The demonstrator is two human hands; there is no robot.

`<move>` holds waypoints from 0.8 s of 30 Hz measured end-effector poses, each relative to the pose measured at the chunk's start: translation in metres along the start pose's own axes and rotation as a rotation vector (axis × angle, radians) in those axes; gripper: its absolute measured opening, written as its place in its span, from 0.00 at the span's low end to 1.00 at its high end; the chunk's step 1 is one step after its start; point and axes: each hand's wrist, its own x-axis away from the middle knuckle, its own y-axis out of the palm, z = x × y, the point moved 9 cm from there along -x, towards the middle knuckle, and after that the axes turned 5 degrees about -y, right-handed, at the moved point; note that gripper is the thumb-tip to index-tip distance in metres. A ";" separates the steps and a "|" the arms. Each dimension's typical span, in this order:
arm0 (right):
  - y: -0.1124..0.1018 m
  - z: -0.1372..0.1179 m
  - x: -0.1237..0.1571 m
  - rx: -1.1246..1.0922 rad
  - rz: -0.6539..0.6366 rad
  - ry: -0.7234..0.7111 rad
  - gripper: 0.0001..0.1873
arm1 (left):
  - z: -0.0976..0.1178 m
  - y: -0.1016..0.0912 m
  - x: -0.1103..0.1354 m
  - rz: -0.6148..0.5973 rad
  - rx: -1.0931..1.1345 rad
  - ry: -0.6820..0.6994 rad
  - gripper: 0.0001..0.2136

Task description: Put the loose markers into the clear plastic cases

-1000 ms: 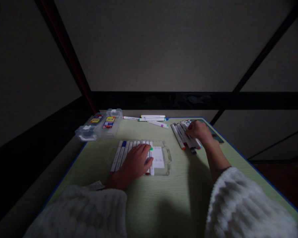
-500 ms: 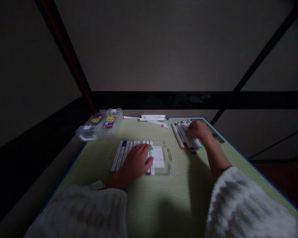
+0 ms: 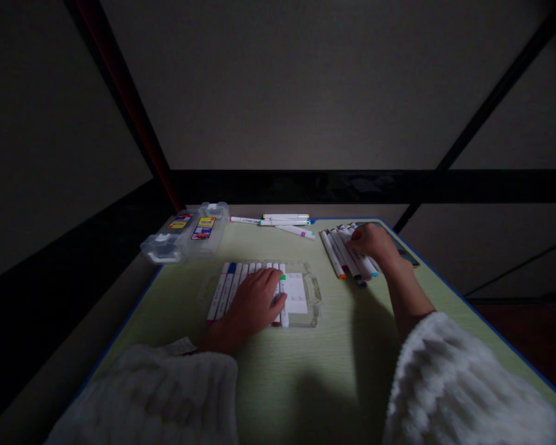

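A clear plastic case (image 3: 315,303) lies on the table with a row of white markers (image 3: 222,293) side by side in it. My left hand (image 3: 254,300) rests flat over the row, fingers stretched and the thumb beside a marker with a green band (image 3: 282,296). White paper (image 3: 296,293) shows in the case's right part. At the right, a loose pile of markers (image 3: 338,250) points toward me, with coloured ends. My right hand (image 3: 369,241) reaches over that pile, its fingers pinched on a marker (image 3: 362,262); the fingertips are partly hidden.
A clear case with colourful labels (image 3: 204,228) stands at the table's back left. Several markers (image 3: 285,221) lie along the back edge. A dark flat device (image 3: 398,247) is beneath and beyond my right hand. A paper slip (image 3: 180,346) lies by my left sleeve.
Almost nothing differs. My right wrist has shifted very slightly to the right; my left hand and the markers stay in place.
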 end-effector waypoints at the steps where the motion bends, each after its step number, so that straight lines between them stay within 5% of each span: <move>1: 0.000 -0.001 0.000 -0.005 0.004 -0.008 0.11 | 0.000 0.000 0.000 0.000 0.003 0.002 0.11; 10: -0.006 -0.013 0.002 -0.053 0.053 -0.087 0.09 | 0.000 0.001 0.000 -0.002 0.019 0.002 0.12; 24: 0.016 -0.087 0.007 -0.152 -0.012 -0.446 0.14 | 0.001 0.001 0.000 -0.004 0.035 0.010 0.10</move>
